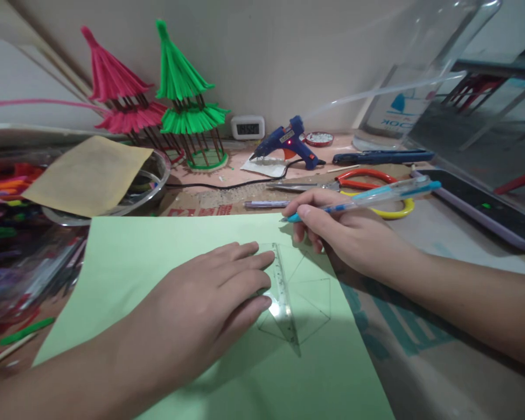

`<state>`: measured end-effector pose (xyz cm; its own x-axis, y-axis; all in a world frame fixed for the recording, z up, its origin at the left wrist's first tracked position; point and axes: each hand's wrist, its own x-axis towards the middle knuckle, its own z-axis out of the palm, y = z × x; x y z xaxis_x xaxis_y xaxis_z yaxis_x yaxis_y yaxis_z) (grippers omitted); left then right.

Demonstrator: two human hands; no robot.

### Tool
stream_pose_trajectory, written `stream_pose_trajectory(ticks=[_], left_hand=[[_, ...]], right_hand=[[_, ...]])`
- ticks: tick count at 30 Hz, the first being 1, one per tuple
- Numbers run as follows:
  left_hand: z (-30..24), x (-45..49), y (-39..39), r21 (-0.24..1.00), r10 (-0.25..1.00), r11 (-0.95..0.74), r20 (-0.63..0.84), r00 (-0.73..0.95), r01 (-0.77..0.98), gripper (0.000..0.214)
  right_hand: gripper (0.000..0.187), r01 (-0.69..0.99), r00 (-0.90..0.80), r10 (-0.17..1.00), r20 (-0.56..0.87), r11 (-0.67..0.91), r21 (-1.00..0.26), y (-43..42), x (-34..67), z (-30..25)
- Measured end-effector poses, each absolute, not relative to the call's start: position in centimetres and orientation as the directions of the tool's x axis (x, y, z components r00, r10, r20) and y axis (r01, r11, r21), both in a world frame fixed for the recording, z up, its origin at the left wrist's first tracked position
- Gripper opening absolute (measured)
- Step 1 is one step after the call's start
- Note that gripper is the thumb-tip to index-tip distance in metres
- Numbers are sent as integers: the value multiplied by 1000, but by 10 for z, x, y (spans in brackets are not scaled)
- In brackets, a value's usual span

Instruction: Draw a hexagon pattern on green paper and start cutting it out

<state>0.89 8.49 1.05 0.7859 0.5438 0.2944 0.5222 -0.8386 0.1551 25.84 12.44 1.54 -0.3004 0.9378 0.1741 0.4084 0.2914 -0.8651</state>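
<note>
Left hand (210, 291) lies flat, pinning clear ruler (282, 294) on green paper (157, 245); right hand (345, 233) grips pen (376, 195); several polygon lines (312, 297) are already drawn

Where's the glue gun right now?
Head view, far side of the desk: the glue gun sits between the digital clock and a red round tin.

"OK" on clear container (391, 116)

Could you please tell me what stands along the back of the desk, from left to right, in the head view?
pink paper tree → green paper tree → digital clock → blue glue gun → clear jar
</note>
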Motion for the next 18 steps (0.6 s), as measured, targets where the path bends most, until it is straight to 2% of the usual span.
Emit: stream_pose_trajectory(ticks=[18], left_hand=[[13,10,86,130,531,-846,296,794,518,22]], right_hand=[[26,407,-299,938,178,294,-865,125,258,13]])
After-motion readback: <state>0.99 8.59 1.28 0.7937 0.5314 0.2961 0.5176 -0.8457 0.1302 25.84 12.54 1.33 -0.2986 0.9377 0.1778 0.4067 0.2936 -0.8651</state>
